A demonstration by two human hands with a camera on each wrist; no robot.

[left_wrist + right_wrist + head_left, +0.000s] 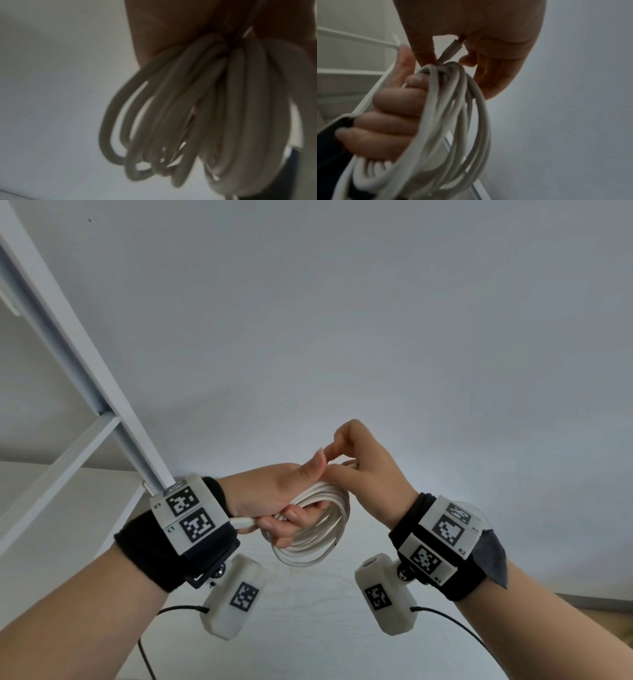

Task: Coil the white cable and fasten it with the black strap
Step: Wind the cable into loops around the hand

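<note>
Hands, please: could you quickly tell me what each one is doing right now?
Left hand: grips the coiled white cable.
Right hand: pinches the cable's free end above the coil.

Cable (318,529) between hands — shelf (85,392) left

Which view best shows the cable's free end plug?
Right wrist. There the cable end plug stands out above the coil, pinched by the right hand. In the head view that hand hides it; another end pokes out by the left hand. Left wrist shows only blurred loops.
</note>
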